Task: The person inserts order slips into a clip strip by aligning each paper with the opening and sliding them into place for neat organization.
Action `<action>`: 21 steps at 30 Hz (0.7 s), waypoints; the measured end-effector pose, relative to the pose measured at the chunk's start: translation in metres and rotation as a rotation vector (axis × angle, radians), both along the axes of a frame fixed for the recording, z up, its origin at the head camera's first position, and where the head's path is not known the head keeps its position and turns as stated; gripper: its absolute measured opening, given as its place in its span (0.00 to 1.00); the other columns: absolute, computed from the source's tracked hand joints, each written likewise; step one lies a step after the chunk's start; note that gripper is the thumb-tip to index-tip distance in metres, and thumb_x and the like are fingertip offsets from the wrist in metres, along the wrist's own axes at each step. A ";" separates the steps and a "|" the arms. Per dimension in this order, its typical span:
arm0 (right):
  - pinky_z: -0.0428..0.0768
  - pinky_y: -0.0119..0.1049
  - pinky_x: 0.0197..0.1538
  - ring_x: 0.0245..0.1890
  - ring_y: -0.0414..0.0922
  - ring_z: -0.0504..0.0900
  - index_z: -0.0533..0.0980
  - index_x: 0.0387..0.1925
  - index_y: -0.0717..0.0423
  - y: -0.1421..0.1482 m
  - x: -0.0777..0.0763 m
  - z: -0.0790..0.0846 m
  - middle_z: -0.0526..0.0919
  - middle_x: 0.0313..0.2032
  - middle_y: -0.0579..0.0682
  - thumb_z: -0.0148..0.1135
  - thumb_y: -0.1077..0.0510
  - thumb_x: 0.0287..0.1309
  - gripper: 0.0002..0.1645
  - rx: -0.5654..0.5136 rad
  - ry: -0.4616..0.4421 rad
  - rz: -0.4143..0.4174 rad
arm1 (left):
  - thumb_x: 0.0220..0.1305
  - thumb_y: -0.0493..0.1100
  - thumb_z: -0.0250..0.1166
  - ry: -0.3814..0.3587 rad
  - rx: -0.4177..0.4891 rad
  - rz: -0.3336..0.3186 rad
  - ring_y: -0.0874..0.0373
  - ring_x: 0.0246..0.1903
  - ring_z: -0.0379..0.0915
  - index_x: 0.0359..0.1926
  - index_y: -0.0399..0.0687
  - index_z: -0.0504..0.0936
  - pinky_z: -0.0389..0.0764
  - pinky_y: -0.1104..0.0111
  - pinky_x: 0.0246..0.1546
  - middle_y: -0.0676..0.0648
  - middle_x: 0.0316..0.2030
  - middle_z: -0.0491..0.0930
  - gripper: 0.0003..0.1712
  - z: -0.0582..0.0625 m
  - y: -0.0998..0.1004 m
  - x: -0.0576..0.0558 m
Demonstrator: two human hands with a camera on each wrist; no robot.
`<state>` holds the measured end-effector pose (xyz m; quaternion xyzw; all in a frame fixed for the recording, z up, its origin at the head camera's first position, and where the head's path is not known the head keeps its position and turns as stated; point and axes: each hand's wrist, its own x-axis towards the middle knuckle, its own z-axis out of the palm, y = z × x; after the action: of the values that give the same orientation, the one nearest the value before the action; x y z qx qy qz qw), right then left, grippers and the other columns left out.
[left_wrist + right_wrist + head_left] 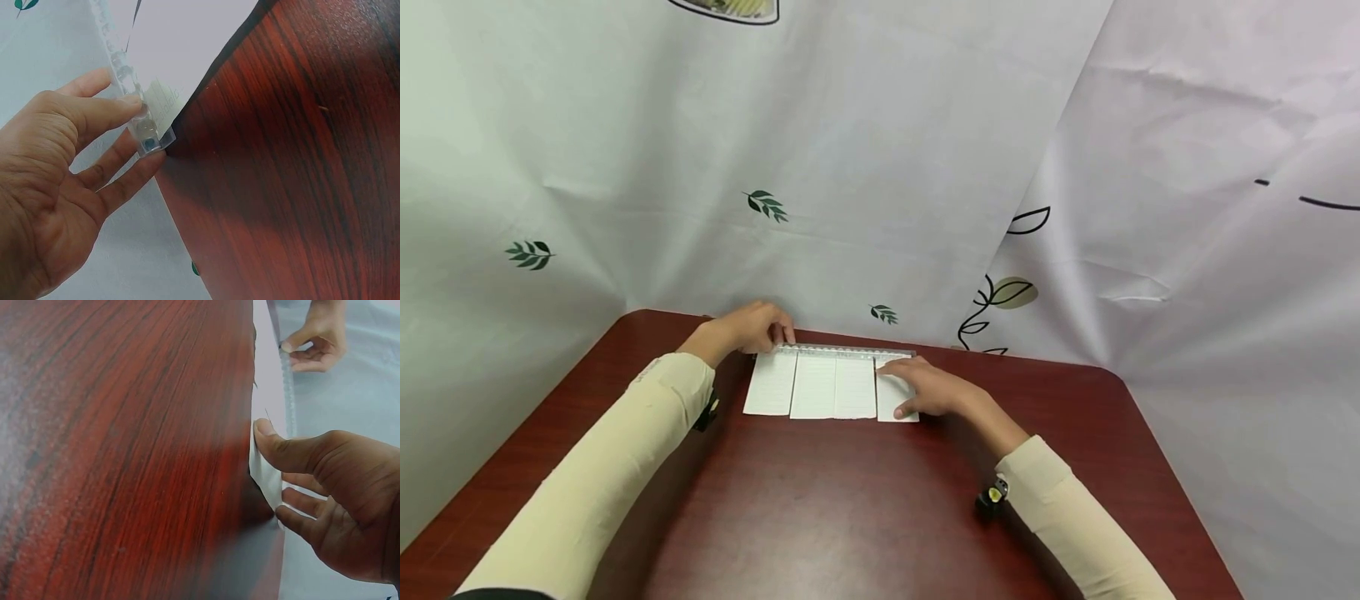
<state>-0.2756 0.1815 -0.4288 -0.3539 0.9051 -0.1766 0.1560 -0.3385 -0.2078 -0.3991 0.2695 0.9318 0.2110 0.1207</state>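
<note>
Several white lined paper pieces [814, 387] lie side by side on the table. Along their far edge runs a clear plastic strip [850, 352] with round shapes in it. My left hand [758, 327] pinches the strip's left end, thumb on one face and fingers on the other, as the left wrist view shows. My right hand [934, 390] rests over the rightmost paper piece [891, 407]. Its thumb lies on that paper toward the near edge, and the other fingers reach out across it. In the right wrist view those fingertips [286, 512] are by the paper's outer side.
The dark red wooden table [850, 500] stretches toward me and to both sides. Right behind its far edge hangs a pale sheet [865, 167] printed with leaves. Long sleeves cover both arms, and a dark camera [992, 498] shows by the right wrist.
</note>
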 end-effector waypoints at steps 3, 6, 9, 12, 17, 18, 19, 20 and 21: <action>0.48 0.59 0.93 0.88 0.60 0.62 0.71 0.84 0.52 -0.001 0.001 0.001 0.72 0.84 0.57 0.81 0.54 0.67 0.48 0.007 0.001 -0.007 | 0.58 0.18 0.63 -0.013 -0.001 -0.006 0.52 0.41 0.80 0.48 0.44 0.93 0.77 0.65 0.37 0.42 0.42 0.89 0.25 0.001 0.000 0.002; 0.49 0.61 0.92 0.88 0.61 0.62 0.71 0.83 0.53 -0.006 0.005 0.011 0.72 0.83 0.58 0.81 0.56 0.67 0.47 0.030 -0.017 -0.042 | 0.59 0.18 0.61 -0.013 0.008 -0.011 0.52 0.42 0.80 0.48 0.44 0.93 0.77 0.65 0.37 0.41 0.43 0.89 0.26 0.002 0.000 0.001; 0.49 0.62 0.92 0.88 0.61 0.62 0.72 0.83 0.50 -0.004 0.001 0.008 0.72 0.83 0.57 0.82 0.55 0.66 0.48 0.023 -0.016 -0.040 | 0.57 0.17 0.61 -0.005 0.020 -0.018 0.51 0.42 0.81 0.48 0.43 0.93 0.77 0.64 0.37 0.41 0.43 0.89 0.26 0.003 0.000 0.000; 0.51 0.56 0.92 0.87 0.58 0.63 0.72 0.83 0.46 0.005 -0.013 -0.012 0.73 0.83 0.54 0.83 0.51 0.66 0.48 -0.004 0.010 0.004 | 0.55 0.17 0.61 0.004 0.022 -0.030 0.51 0.42 0.81 0.48 0.43 0.93 0.78 0.64 0.38 0.41 0.42 0.89 0.27 0.002 0.000 -0.001; 0.56 0.57 0.91 0.88 0.58 0.63 0.72 0.83 0.49 -0.001 -0.009 -0.006 0.72 0.84 0.55 0.82 0.53 0.67 0.47 0.002 -0.031 -0.015 | 0.54 0.17 0.62 0.006 0.020 -0.043 0.53 0.41 0.81 0.47 0.43 0.93 0.78 0.65 0.38 0.42 0.40 0.89 0.27 -0.001 -0.001 0.000; 0.55 0.57 0.91 0.88 0.58 0.62 0.72 0.83 0.49 -0.002 -0.007 -0.005 0.72 0.84 0.55 0.82 0.54 0.67 0.47 0.005 -0.034 -0.024 | 0.54 0.17 0.62 0.007 0.021 -0.044 0.53 0.40 0.81 0.47 0.43 0.92 0.77 0.66 0.38 0.43 0.40 0.89 0.26 -0.002 -0.001 0.000; 0.56 0.60 0.91 0.87 0.60 0.63 0.72 0.82 0.52 -0.007 0.000 0.006 0.72 0.83 0.57 0.81 0.57 0.67 0.46 0.015 -0.051 -0.050 | 0.55 0.17 0.61 0.007 0.025 -0.044 0.53 0.40 0.81 0.47 0.43 0.92 0.77 0.66 0.38 0.43 0.40 0.89 0.26 -0.003 -0.001 0.000; 0.57 0.59 0.90 0.87 0.60 0.63 0.72 0.82 0.53 -0.008 0.001 0.007 0.72 0.83 0.57 0.81 0.58 0.67 0.46 0.021 -0.051 -0.058 | 0.55 0.17 0.61 0.007 0.028 -0.043 0.53 0.40 0.80 0.47 0.43 0.92 0.77 0.66 0.38 0.42 0.40 0.89 0.26 -0.003 -0.001 -0.001; 0.58 0.59 0.90 0.87 0.60 0.63 0.73 0.82 0.53 -0.009 0.003 0.009 0.73 0.83 0.57 0.81 0.58 0.67 0.46 0.031 -0.044 -0.063 | 0.55 0.17 0.61 0.007 0.029 -0.043 0.53 0.40 0.81 0.47 0.43 0.92 0.77 0.66 0.38 0.42 0.40 0.89 0.26 -0.004 -0.001 -0.001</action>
<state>-0.2729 0.1721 -0.4201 -0.3187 0.9148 -0.1750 0.1756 -0.3393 -0.2091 -0.4030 0.2917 0.9232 0.2208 0.1178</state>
